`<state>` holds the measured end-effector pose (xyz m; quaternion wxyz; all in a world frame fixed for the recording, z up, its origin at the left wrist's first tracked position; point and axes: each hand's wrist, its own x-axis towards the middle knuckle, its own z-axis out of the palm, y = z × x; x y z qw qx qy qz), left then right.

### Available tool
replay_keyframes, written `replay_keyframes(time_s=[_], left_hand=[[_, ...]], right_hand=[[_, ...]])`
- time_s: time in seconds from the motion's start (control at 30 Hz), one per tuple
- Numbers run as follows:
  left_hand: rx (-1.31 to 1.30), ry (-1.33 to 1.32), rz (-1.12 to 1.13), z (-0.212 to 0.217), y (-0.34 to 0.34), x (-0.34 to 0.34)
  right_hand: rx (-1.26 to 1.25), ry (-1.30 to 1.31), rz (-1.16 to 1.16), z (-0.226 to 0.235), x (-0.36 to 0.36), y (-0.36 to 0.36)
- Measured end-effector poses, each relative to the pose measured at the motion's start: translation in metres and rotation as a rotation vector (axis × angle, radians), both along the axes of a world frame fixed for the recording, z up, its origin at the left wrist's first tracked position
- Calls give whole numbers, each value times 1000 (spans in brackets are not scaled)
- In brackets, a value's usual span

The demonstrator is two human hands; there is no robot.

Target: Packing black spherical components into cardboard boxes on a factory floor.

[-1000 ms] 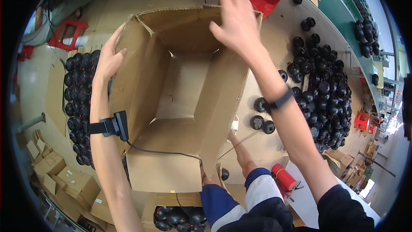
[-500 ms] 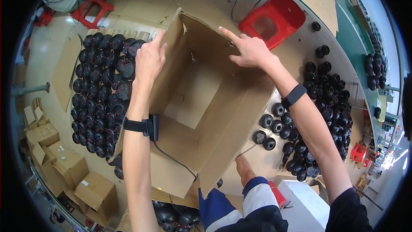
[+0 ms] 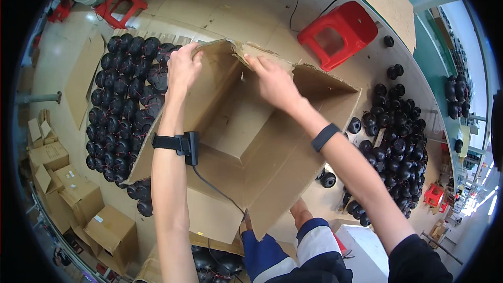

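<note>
A large open brown cardboard box (image 3: 272,162) stands tilted on the floor in front of me. My left hand (image 3: 183,65) grips the top edge of its far left flap. My right hand (image 3: 272,81) holds the torn far rim next to it, fingers curled over the cardboard. A black band with a small device and a cable sits on my left wrist, and a black band circles my right wrist. The inside of the box looks bare.
Many round black parts (image 3: 123,89) lie packed on the floor left of the box, and more (image 3: 398,136) to its right. A red stool (image 3: 338,31) stands beyond the box. Small cardboard boxes (image 3: 78,199) are stacked at lower left. Another person sits far back.
The box has swung round and tipped to the right. Both hands have come closer together on its far rim.
</note>
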<state>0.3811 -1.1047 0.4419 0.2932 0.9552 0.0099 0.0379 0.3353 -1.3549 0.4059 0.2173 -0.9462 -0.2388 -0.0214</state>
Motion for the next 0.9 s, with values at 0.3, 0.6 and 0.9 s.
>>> replay_keyframes(time_s=[0.3,0.6,0.9], left_hand=[[-87,-88,-265,5,-37,-67],[65,70,-492,-28,-78,-133],[422,85,-254,-130,-116,-199]], right_hand=[[-387,35,78,-43,-54,-13],[-541,472,177,-27,-44,-32],[106,21,-110,131,-29,-105]])
